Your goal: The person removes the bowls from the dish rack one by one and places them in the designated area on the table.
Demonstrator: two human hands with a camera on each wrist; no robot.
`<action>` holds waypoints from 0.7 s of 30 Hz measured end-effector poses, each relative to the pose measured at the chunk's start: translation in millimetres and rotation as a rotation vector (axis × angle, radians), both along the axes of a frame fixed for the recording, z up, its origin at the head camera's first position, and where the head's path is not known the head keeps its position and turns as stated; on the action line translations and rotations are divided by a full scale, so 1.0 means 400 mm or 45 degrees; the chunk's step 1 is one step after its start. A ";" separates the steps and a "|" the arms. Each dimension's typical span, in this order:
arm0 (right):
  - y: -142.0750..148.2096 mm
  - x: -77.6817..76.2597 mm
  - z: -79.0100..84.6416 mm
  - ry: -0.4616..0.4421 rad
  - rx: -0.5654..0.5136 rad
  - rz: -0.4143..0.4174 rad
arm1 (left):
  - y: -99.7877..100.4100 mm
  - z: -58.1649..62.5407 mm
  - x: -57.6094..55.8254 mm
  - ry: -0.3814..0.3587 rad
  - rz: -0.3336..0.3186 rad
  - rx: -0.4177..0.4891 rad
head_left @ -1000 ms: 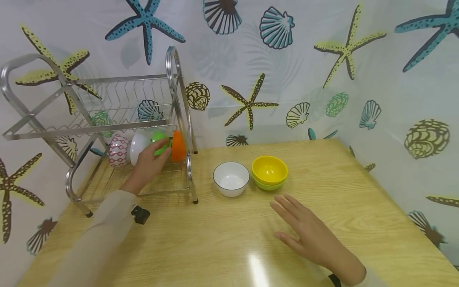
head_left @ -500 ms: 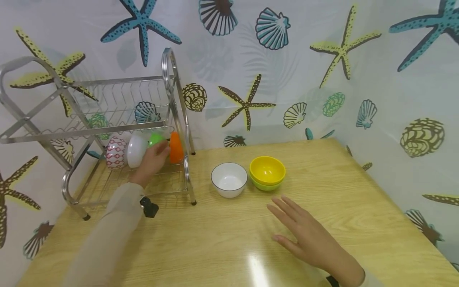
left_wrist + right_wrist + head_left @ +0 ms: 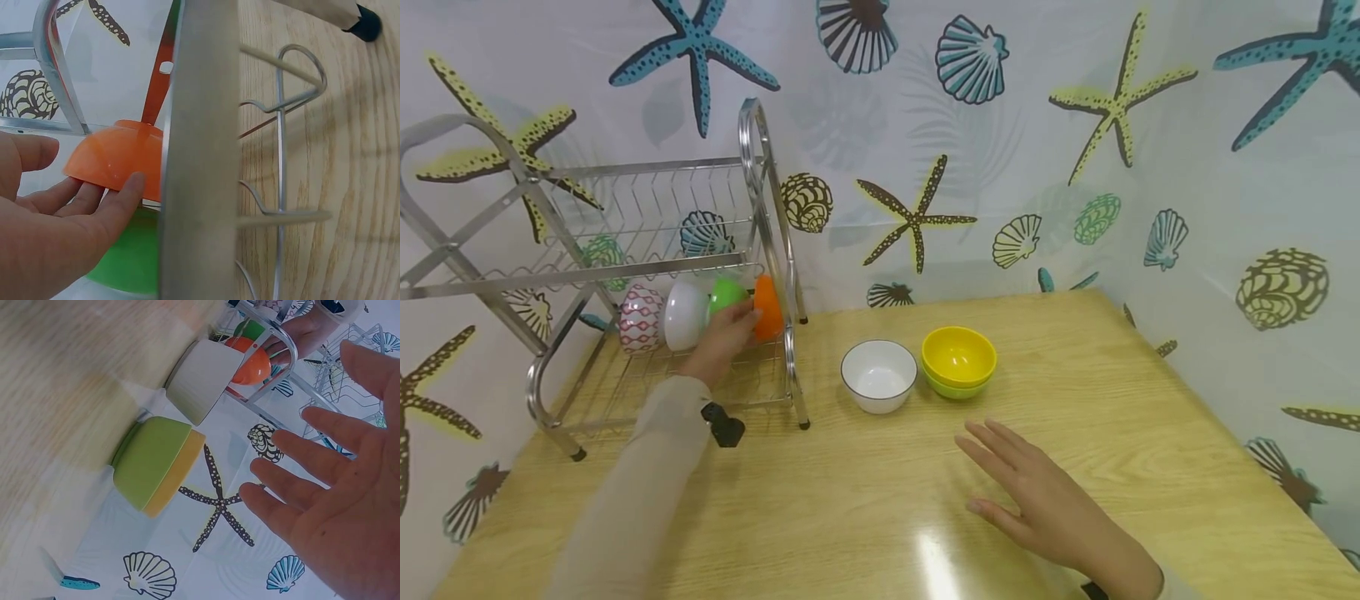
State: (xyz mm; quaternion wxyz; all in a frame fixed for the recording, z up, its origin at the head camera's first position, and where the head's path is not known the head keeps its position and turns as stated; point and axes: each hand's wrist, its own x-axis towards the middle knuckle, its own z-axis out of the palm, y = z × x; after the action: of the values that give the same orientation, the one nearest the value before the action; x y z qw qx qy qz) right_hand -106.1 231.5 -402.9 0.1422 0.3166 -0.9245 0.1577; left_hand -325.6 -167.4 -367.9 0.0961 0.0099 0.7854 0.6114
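Observation:
My left hand (image 3: 722,337) reaches into the lower tier of a metal dish rack (image 3: 587,276). Its fingers lie at the rim of an orange bowl (image 3: 768,310) standing on its side; in the left wrist view the thumb is apart from that orange bowl (image 3: 106,156). A green bowl (image 3: 727,292) stands just beside it, partly hidden by the hand. Over the table my right hand (image 3: 1037,496) hovers palm down, fingers extended, holding nothing. Near it a yellow bowl (image 3: 959,357) sits nested in a light green bowl (image 3: 953,390).
A white dark-rimmed bowl (image 3: 880,373) stands on the wooden table (image 3: 850,500) right of the rack. Farther left in the lower tier are a white bowl (image 3: 684,317) and a red-patterned bowl (image 3: 642,319). A printed curtain (image 3: 850,125) hangs behind and at the sides.
My left hand has shifted slightly right and down, from beside the green bowl to the orange bowl's rim. The right hand has barely moved.

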 end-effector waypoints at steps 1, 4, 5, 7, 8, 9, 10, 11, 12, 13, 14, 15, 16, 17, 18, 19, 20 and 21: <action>0.000 0.000 0.000 -0.001 0.001 0.000 | 0.000 -0.001 -0.001 0.005 0.002 -0.002; -0.001 -0.001 -0.001 0.001 0.004 -0.001 | 0.000 -0.007 -0.005 0.022 0.010 -0.001; -0.001 -0.001 -0.001 0.004 0.005 0.000 | 0.000 -0.009 -0.008 0.018 0.019 0.009; -0.002 -0.002 -0.001 0.010 0.006 0.005 | 0.000 -0.012 -0.011 0.016 0.032 0.016; -0.001 -0.002 -0.001 0.012 0.006 0.007 | 0.000 -0.013 -0.014 0.011 0.042 0.021; -0.002 -0.003 -0.002 0.014 0.006 0.008 | 0.000 -0.015 -0.016 0.001 0.053 0.027; -0.002 -0.003 -0.002 0.017 0.005 0.011 | 0.001 -0.015 -0.017 -0.010 0.064 0.039; -0.002 -0.003 -0.002 0.020 0.006 0.013 | 0.002 -0.016 -0.019 -0.016 0.072 0.047; -0.002 -0.004 -0.002 0.023 0.005 0.016 | 0.003 -0.017 -0.019 -0.016 0.080 0.052; -0.002 -0.004 -0.002 0.025 0.007 0.016 | 0.004 -0.018 -0.021 -0.021 0.092 0.065; -0.002 -0.004 -0.001 0.029 0.010 0.016 | 0.005 -0.019 -0.022 -0.024 0.101 0.076; -0.003 -0.005 -0.001 0.033 0.012 0.016 | 0.007 -0.019 -0.023 -0.024 0.109 0.090; -0.003 -0.005 -0.001 0.035 0.016 0.014 | 0.009 -0.020 -0.023 -0.024 0.119 0.105; -0.003 -0.005 0.000 0.036 0.019 0.011 | 0.010 -0.021 -0.025 -0.023 0.127 0.114; -0.003 -0.006 0.000 0.036 0.021 0.008 | 0.011 -0.022 -0.025 -0.026 0.137 0.124; -0.003 -0.006 0.001 0.035 0.025 0.003 | 0.011 -0.024 -0.026 -0.030 0.143 0.132; -0.003 -0.005 0.001 0.032 0.027 0.000 | 0.011 -0.025 -0.027 -0.037 0.148 0.141; -0.003 -0.005 0.001 0.029 0.028 -0.004 | 0.012 -0.026 -0.027 -0.044 0.157 0.149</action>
State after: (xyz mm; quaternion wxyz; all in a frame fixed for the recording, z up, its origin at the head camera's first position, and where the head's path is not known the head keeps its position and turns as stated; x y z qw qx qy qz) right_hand -108.1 230.2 -402.6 0.1494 0.3186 -0.9249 0.1436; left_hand -336.5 -162.6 -378.2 0.0712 -0.0434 0.7457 0.6611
